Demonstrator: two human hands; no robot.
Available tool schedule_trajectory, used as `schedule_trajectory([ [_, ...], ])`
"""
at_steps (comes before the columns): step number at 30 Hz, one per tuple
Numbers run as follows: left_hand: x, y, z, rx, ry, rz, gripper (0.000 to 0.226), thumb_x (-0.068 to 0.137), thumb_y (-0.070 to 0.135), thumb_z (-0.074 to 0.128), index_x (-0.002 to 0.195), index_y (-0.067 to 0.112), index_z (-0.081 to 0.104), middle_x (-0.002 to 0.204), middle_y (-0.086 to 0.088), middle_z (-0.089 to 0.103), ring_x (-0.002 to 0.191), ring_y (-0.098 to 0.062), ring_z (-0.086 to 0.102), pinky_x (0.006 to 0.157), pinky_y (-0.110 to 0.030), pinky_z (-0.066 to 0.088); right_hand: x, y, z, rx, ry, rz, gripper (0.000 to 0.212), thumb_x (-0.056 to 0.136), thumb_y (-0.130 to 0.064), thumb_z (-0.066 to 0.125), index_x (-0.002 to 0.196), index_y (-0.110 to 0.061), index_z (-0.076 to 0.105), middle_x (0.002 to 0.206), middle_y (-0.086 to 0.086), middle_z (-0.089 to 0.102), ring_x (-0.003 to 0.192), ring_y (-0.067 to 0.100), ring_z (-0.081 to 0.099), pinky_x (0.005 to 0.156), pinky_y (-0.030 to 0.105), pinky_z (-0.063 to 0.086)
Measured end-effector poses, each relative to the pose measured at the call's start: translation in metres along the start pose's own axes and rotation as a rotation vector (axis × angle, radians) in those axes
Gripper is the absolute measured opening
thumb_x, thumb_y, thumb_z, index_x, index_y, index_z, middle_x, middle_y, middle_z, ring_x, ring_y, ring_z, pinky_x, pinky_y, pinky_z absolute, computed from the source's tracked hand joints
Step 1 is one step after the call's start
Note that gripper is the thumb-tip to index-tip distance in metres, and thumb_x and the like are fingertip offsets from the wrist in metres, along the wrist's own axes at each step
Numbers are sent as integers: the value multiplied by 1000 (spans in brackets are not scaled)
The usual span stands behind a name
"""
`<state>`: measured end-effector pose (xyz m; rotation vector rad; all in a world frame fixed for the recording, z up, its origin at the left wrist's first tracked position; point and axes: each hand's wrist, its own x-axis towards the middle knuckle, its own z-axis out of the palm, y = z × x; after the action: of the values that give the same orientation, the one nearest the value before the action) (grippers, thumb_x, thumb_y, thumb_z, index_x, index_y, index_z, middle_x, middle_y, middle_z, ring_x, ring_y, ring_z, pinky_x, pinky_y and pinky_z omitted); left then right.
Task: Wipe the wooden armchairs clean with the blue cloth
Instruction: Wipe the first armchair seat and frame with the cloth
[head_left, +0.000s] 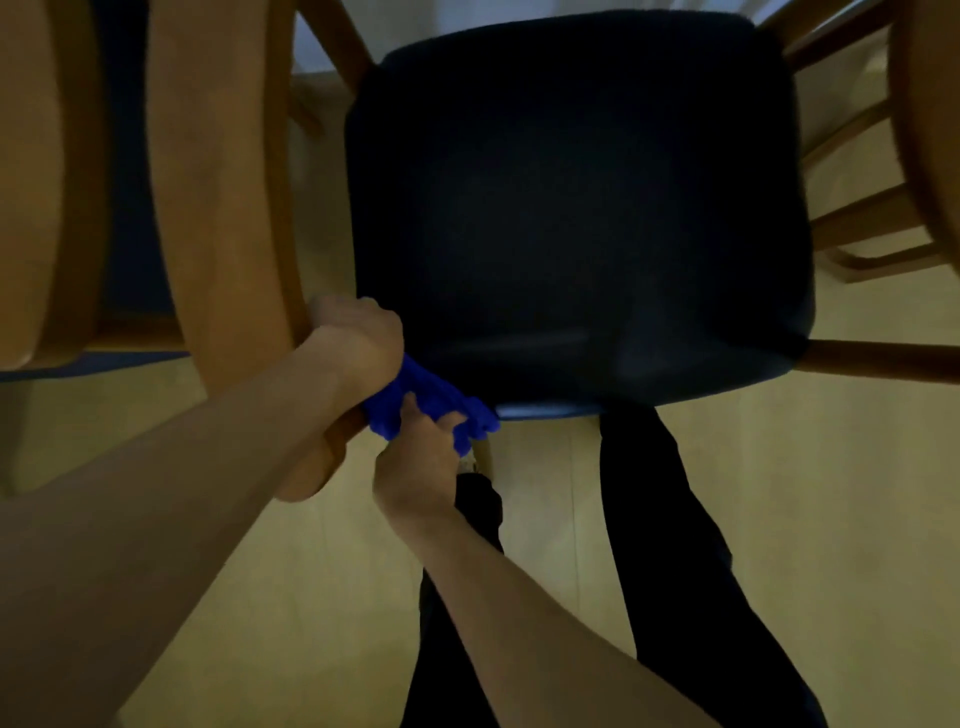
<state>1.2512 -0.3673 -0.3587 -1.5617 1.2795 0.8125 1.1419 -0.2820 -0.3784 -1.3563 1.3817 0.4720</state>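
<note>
Two hands meet at the front left corner of the nearest armchair (228, 171), low down where its wooden arm curves to the dark seat cushion (571, 208). The left hand (358, 338) is curled over the end of that wooden arm, fingers wrapped out of sight, apparently bracing the chair so it does not shift. Just below it, the right hand (421, 462) pinches the bunched blue cloth (431, 400), thumb on top and fingers folded underneath. The cloth lies squeezed between the two hands, touching the cushion's front edge and the wood of the arm support. Held in a wad like this, it seems meant to reach into the narrow joint between cushion and frame, where a flat cloth would not fit. The person stands close, dark trouser legs (670, 571) against the pale floor (831, 493) directly in front of the seat. More wooden chair frames show at the left edge and at the upper right, so several pieces likely remain to be wiped. No brand, label or writing can be read anywhere; the picture is dim and somewhat soft.
</note>
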Motion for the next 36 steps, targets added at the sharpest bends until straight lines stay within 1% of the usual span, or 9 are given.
schedule_trajectory([
  [3, -4, -1, -4, -109, 43, -4, 12, 96, 18, 46, 102, 11, 53, 79, -6, 47, 69, -18, 50, 58, -30, 36, 3, 7, -19, 6, -68, -48, 66, 90, 7, 48, 149, -20, 38, 143, 20, 45, 120, 25, 51, 92, 28, 50],
  [7, -12, -10, -17, -283, 336, 9, 9, 89, 16, 56, 83, 13, 50, 70, -4, 47, 62, -20, 50, 57, -34, 39, 3, 29, -99, 66, -85, -96, 55, 91, 1, 47, 136, -28, 58, 107, -5, 66, 75, -3, 57, 54, 0, 39],
  [11, -11, -3, -36, -488, 705, 89, 17, 89, 19, 55, 105, 18, 61, 75, -2, 54, 69, -21, 55, 59, -35, 38, 13, 27, -191, -212, 307, -400, 49, 93, -5, 48, 132, -31, 61, 118, -3, 65, 88, -3, 63, 79, 5, 46],
  [13, -6, 9, -43, -478, 805, 73, 26, 89, 14, 54, 114, 17, 59, 90, -7, 62, 83, -27, 58, 64, -36, 39, 36, 26, -228, -437, 524, -556, 52, 88, 1, 50, 133, -23, 62, 140, 12, 54, 119, 24, 57, 105, 29, 41],
  [17, 8, 38, -25, -448, 568, 15, 54, 89, 10, 56, 139, 14, 37, 121, -15, 57, 104, -32, 56, 86, -42, 46, 97, 23, -249, -925, 385, -576, 55, 93, -10, 55, 143, -33, 49, 161, 6, 26, 147, 38, 16, 115, 63, 17],
  [19, 14, 53, -14, -375, 460, -40, 68, 93, 12, 51, 151, 10, 16, 145, -23, 39, 107, -33, 58, 81, -40, 48, 118, 29, -239, -1129, 244, -643, 52, 95, -22, 58, 144, -32, 43, 163, 3, 19, 150, 38, 5, 114, 68, 9],
  [24, 8, 77, 5, -188, 469, -41, 63, 99, 12, 39, 152, 7, 8, 151, -30, 25, 97, -30, 62, 64, -35, 42, 118, 40, -232, -1297, 251, -798, 53, 86, -30, 65, 135, -30, 45, 137, 9, 45, 129, 40, 36, 104, 61, 29],
  [31, -26, 115, 63, -169, 357, 0, 58, 101, 16, 35, 151, 5, 7, 149, -33, 27, 115, -40, 53, 89, -44, 47, 63, 112, -186, -1194, 2, -751, 55, 84, -35, 64, 133, -38, 40, 135, 3, 44, 127, 30, 36, 106, 60, 24],
  [36, -38, 106, 64, -269, 371, 42, 51, 96, 18, 44, 146, 18, 30, 121, -11, 60, 99, -27, 61, 89, -39, 43, 61, 101, -203, -1181, -164, -778, 47, 89, -44, 53, 134, -39, 40, 131, -1, 47, 121, 25, 37, 98, 52, 29],
])
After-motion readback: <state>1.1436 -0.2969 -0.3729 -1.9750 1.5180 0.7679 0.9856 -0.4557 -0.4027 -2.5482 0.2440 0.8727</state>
